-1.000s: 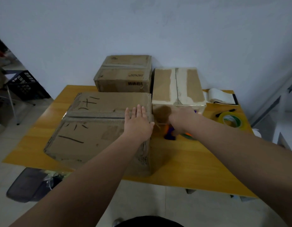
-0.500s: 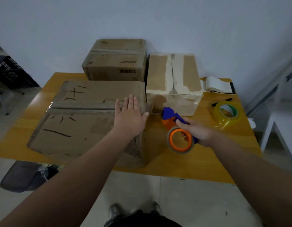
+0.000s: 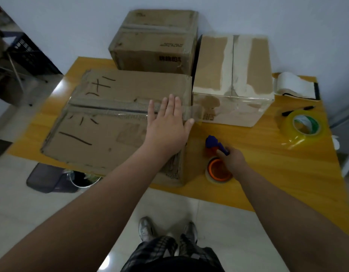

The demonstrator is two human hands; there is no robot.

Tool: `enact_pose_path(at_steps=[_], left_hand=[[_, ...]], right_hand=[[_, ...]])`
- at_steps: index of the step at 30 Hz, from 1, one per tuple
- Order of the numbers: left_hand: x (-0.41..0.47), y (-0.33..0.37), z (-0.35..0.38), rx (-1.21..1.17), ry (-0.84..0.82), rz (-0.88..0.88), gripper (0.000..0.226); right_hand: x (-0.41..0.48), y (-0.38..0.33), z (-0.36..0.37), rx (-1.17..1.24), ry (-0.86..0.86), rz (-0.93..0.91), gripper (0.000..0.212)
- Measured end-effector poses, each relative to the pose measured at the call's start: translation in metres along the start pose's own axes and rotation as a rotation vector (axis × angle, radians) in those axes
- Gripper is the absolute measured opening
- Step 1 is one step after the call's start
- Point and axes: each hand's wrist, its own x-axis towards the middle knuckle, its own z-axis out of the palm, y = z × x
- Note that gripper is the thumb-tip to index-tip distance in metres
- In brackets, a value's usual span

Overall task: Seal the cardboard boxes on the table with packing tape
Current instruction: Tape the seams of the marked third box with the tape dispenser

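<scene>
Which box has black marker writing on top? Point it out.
The wide flat box under the left hand; the brown box behind and the pale box beside it have none.

Left hand (image 3: 166,126) flat, palm down; right hand (image 3: 233,160) around tape dispenser (image 3: 213,143)

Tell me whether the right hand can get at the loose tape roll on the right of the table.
Probably yes: only bare table lies between the right hand and the tape roll. But it holds the tape dispenser, which it would need to set down first.
</scene>
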Motion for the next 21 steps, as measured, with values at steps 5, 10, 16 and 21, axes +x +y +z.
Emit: enact_pose_path(at_steps=[5,10,16,21], left_hand=[[0.001,0.000,-0.001,-0.007,0.001,0.010,0.070],[0.001,0.000,-0.001,-0.026,-0.003,0.013,0.071],[0.001,-0.029,-0.003,-0.025,-0.058,0.094,0.096],[-0.008,-0.068,-0.006,-0.016,-0.059,0.078,0.108]], right_hand=[[-0.032,-0.070,-0.007,0.839,0.012,-0.189,0.054],[-0.058,-0.114,-0.020,1.125,-0.066,-0.205,0.068],[-0.068,-0.120,-0.031,0.987,0.174,-0.316,0.066],[-0.071,-0.113,-0.017,0.998,0.213,-0.235,0.060]])
